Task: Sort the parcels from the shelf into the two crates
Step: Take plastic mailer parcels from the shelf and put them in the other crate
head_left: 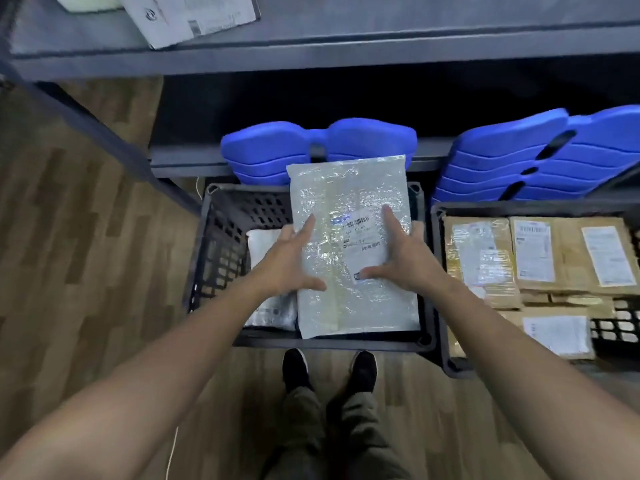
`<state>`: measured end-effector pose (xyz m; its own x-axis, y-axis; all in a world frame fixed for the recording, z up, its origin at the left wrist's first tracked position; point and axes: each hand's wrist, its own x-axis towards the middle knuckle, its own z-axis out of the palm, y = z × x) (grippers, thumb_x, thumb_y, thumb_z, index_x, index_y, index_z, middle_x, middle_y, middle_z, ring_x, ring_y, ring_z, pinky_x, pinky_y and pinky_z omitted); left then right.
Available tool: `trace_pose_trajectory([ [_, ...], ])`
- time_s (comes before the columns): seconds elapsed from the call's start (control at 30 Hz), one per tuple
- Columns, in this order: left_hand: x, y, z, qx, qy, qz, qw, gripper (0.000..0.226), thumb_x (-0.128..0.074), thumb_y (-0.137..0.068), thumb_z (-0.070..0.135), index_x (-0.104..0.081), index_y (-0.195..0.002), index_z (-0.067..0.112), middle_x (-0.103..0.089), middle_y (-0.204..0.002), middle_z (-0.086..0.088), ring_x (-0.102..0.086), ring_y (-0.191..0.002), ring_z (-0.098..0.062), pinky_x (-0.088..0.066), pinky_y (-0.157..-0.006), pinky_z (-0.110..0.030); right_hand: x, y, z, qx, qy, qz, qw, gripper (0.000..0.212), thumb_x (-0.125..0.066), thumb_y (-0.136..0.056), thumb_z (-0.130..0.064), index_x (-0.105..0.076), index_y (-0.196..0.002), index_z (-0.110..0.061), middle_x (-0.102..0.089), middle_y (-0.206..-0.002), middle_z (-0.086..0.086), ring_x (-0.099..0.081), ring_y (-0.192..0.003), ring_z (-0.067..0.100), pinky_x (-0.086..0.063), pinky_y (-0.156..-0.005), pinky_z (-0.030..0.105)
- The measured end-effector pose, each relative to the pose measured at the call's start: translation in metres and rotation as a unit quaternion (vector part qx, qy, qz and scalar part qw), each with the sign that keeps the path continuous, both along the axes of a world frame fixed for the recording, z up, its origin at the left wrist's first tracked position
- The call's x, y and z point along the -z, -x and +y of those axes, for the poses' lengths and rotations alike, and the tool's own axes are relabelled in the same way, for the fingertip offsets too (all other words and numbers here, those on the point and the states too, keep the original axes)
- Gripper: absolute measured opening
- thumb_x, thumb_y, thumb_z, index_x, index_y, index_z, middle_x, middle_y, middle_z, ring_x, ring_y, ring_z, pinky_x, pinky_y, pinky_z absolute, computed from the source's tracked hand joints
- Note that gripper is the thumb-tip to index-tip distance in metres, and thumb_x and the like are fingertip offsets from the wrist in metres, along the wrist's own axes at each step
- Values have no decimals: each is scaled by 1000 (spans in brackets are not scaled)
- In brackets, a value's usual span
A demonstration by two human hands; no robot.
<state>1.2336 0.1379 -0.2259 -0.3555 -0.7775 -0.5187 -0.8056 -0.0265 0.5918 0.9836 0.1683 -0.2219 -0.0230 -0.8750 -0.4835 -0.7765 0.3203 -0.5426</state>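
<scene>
A large white bubble-wrap parcel (346,188) with a printed label lies tilted over the left black crate (221,237), its far end above the crate's back rim. My left hand (291,261) rests on the parcel's left edge with fingers spread. My right hand (398,258) lies flat on its right side, thumb over the label. A smaller white parcel (266,247) sits in the same crate, partly hidden. The right black crate (446,362) holds several brown cardboard parcels (571,254). One white parcel (187,19) remains on the grey shelf (381,39) above.
Stacked blue plastic lids (519,157) stand on the lower shelf behind both crates. A grey shelf post (104,133) slants down at the left. My feet (329,368) stand on the wooden floor just in front of the left crate.
</scene>
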Motion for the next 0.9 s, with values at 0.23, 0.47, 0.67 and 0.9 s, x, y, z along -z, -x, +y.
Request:
trace_pose_trajectory([
  [0.23, 71, 2, 2, 9, -29, -19, 999, 134, -94, -74, 31, 5, -164, 41, 5, -172, -10, -12, -159, -24, -22, -110, -19, 67, -17, 17, 19, -40, 70, 997, 140, -93, -66, -53, 4, -165, -32, -19, -147, 25, -55, -117, 45, -46, -106, 46],
  [0.47, 123, 8, -1, 5, -87, -39, 995, 138, -94, -75, 29, 13, -162, 43, 10, -172, -6, -15, -158, -26, -23, -118, -27, 109, -37, 16, 20, -96, 126, 987, 134, -85, -76, -56, 10, -165, -24, 9, -163, 30, -28, -146, 49, -34, -119, 51],
  [0.67, 183, 14, -10, 48, -92, -91, 990, 141, -92, -76, 37, 21, -161, 39, 2, -170, -11, -9, -158, -28, -27, -122, -38, 148, -35, -1, -64, -125, 192, 971, 126, -72, -85, -64, 11, -164, -10, 28, -162, 30, -21, -151, 49, -39, -119, 51],
  [0.9, 231, 15, -23, 196, 101, -255, 942, 141, -77, -71, 75, 17, -163, 24, 35, -164, -16, 20, -156, -40, 1, -125, -56, 205, -26, -13, -177, -143, 231, 946, 125, -70, -93, -48, 35, -152, -15, 47, -152, 26, 17, -153, 49, -24, -127, 54],
])
